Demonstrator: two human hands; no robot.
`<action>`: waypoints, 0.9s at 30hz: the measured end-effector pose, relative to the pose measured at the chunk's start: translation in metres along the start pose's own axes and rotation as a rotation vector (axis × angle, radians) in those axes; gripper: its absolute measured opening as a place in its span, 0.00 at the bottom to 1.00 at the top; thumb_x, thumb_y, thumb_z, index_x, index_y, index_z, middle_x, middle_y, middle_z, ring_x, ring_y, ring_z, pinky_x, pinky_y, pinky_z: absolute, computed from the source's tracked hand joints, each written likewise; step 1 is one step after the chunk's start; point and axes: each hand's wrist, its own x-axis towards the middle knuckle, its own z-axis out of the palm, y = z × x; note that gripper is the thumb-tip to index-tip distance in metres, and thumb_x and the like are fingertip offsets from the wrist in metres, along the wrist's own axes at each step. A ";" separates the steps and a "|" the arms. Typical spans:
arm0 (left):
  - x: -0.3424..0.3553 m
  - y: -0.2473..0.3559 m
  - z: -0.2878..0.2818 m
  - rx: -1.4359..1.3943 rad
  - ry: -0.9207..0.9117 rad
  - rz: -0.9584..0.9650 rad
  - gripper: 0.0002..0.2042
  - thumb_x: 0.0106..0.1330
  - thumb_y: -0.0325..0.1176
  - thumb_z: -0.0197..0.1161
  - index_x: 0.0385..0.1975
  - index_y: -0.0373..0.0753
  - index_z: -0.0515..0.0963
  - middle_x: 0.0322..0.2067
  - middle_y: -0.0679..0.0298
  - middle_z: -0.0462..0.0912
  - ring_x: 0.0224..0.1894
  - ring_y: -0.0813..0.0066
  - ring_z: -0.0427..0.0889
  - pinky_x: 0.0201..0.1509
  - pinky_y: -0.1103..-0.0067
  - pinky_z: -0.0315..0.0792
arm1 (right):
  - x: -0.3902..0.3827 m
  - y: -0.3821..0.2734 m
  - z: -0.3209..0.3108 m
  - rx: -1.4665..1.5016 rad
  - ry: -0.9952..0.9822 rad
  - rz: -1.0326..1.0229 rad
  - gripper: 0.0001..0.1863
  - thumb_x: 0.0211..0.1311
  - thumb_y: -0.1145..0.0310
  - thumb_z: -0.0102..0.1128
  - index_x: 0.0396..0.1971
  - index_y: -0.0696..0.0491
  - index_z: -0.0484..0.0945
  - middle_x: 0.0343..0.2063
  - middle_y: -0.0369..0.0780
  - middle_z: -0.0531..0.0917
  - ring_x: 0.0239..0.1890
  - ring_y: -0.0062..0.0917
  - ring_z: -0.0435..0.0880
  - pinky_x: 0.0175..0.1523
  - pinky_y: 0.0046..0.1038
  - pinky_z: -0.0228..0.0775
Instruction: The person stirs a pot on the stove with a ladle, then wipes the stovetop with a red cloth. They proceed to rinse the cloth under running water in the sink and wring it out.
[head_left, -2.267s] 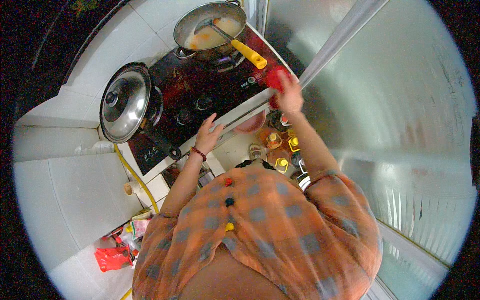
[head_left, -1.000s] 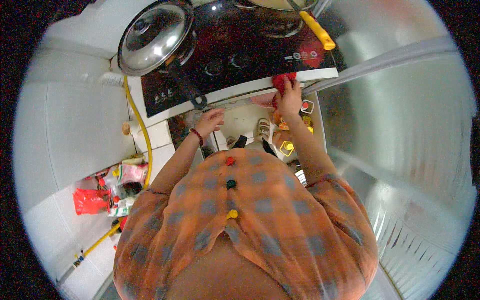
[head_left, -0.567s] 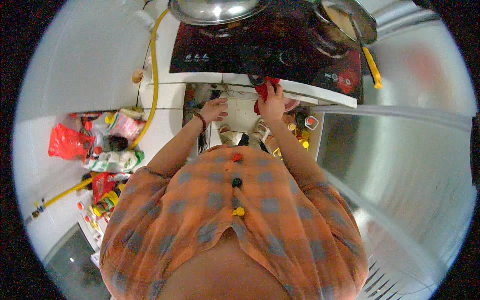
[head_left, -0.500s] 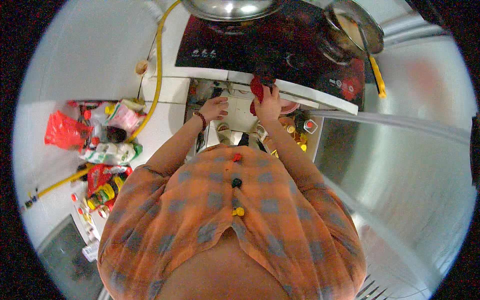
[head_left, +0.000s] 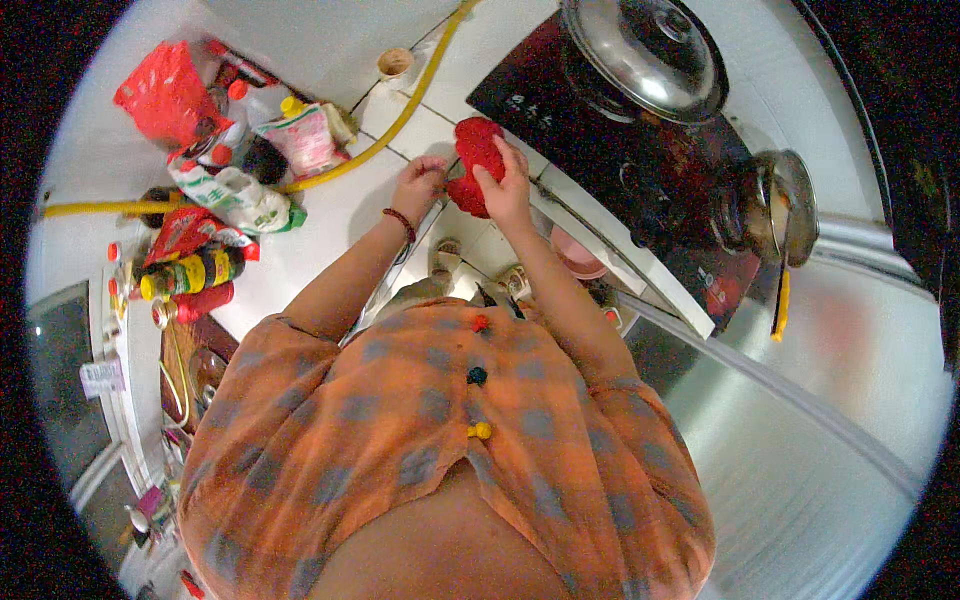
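Observation:
A red, fuzzy-looking cloth [head_left: 474, 160] hangs in my right hand [head_left: 508, 190], whose fingers and thumb grip its right side. It is over the corner between the white counter and the stove's front edge. My left hand [head_left: 422, 180], with a dark beaded bracelet at the wrist, is just left of the cloth. Its fingers are curled together, and whatever is between them is too small to make out. The black glass stove [head_left: 600, 150] lies to the right of both hands. A pot with a domed steel lid [head_left: 650, 55] stands on its far burner.
A steel pan [head_left: 790, 205] with a yellow-handled tool [head_left: 779, 310] is at the stove's right end. A yellow hose [head_left: 425, 90] crosses the white counter [head_left: 300, 270]. Bags and bottles crowd the left wall, among them a red plastic bag [head_left: 165, 95]. A pink basin [head_left: 578, 255] sits below the stove edge.
My view has turned left. My right hand has brought the red cloth from the stove's front edge to the counter corner, nearer my left hand. The left fingers have curled in.

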 end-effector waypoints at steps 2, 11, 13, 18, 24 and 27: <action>-0.010 0.045 0.013 -0.241 -0.026 -0.037 0.15 0.65 0.32 0.53 0.51 0.38 0.71 0.40 0.60 0.80 0.39 0.71 0.80 0.40 0.76 0.74 | 0.006 0.031 0.019 0.267 0.004 0.337 0.30 0.51 0.70 0.65 0.57 0.56 0.68 0.49 0.46 0.76 0.52 0.36 0.75 0.59 0.36 0.66; 0.003 0.110 0.055 -0.744 -0.331 0.106 0.19 0.69 0.42 0.48 0.53 0.36 0.69 0.44 0.56 0.79 0.42 0.68 0.79 0.50 0.70 0.74 | -0.017 -0.073 0.017 1.259 -0.479 1.149 0.19 0.70 0.58 0.43 0.54 0.51 0.70 0.51 0.38 0.78 0.51 0.28 0.77 0.57 0.35 0.70; 0.013 0.122 0.060 -0.510 -0.265 0.186 0.19 0.70 0.44 0.48 0.52 0.38 0.71 0.43 0.60 0.79 0.42 0.72 0.79 0.47 0.75 0.74 | -0.020 -0.072 0.014 1.163 -0.528 1.161 0.19 0.70 0.58 0.43 0.54 0.51 0.70 0.51 0.39 0.77 0.51 0.28 0.77 0.57 0.34 0.70; 0.008 0.143 0.028 0.011 -0.240 0.299 0.18 0.69 0.45 0.51 0.49 0.39 0.74 0.43 0.64 0.79 0.41 0.77 0.77 0.47 0.78 0.72 | -0.001 -0.095 -0.021 0.758 -0.631 0.994 0.23 0.66 0.58 0.52 0.57 0.52 0.68 0.50 0.39 0.78 0.49 0.27 0.79 0.53 0.33 0.72; -0.045 0.141 -0.053 0.131 -0.008 0.194 0.20 0.68 0.47 0.54 0.51 0.40 0.74 0.42 0.66 0.80 0.41 0.78 0.78 0.48 0.78 0.73 | 0.000 -0.027 0.011 0.247 -0.257 0.333 0.31 0.57 0.61 0.62 0.60 0.54 0.64 0.54 0.47 0.72 0.54 0.37 0.73 0.57 0.35 0.67; -0.074 0.100 -0.085 0.389 0.115 0.128 0.20 0.67 0.49 0.54 0.50 0.42 0.74 0.39 0.68 0.80 0.39 0.79 0.78 0.43 0.79 0.74 | -0.005 -0.021 0.040 -0.342 -0.391 -0.020 0.33 0.53 0.66 0.61 0.61 0.52 0.63 0.59 0.55 0.63 0.58 0.51 0.65 0.62 0.43 0.60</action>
